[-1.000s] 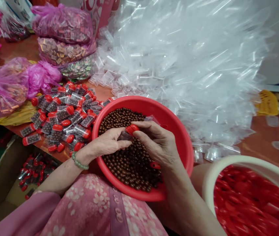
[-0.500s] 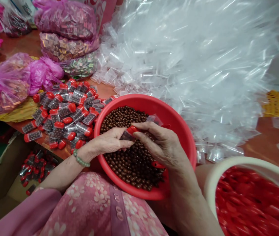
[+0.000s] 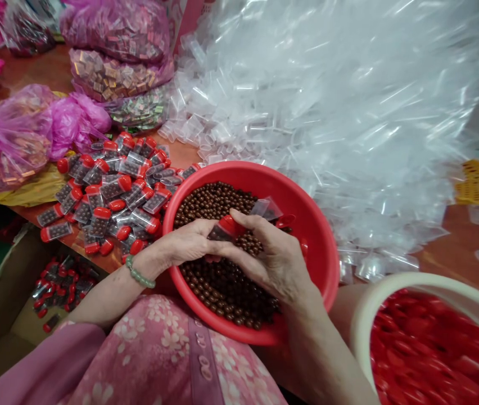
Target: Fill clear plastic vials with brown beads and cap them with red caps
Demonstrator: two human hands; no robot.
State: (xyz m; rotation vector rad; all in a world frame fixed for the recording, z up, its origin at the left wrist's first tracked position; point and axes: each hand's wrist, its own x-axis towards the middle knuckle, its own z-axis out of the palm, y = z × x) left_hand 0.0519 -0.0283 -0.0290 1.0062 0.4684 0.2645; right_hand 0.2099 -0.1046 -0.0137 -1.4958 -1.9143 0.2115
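Over a red basin (image 3: 313, 242) of brown balls (image 3: 209, 202), my left hand (image 3: 189, 242) is closed round a small clear container (image 3: 219, 233) with dark contents. Its red cap (image 3: 231, 225) points right. My right hand (image 3: 275, 253) holds the cap end between thumb and fingers; its lower fingers reach across to my left hand. Behind my right hand, a clear container (image 3: 267, 208) and a red cap (image 3: 285, 220) lie in the basin.
Filled, red-capped containers (image 3: 113, 188) are heaped left of the basin, with more in a cardboard box (image 3: 24, 326) below. A huge pile of clear containers (image 3: 328, 101) rises behind. A cream tub (image 3: 361, 315) of red caps (image 3: 433, 349) stands right. Pink bags (image 3: 115, 28) stand back left.
My right hand has shifted slightly on the cap, its lower fingers now reaching toward my left hand. The held container has moved little.
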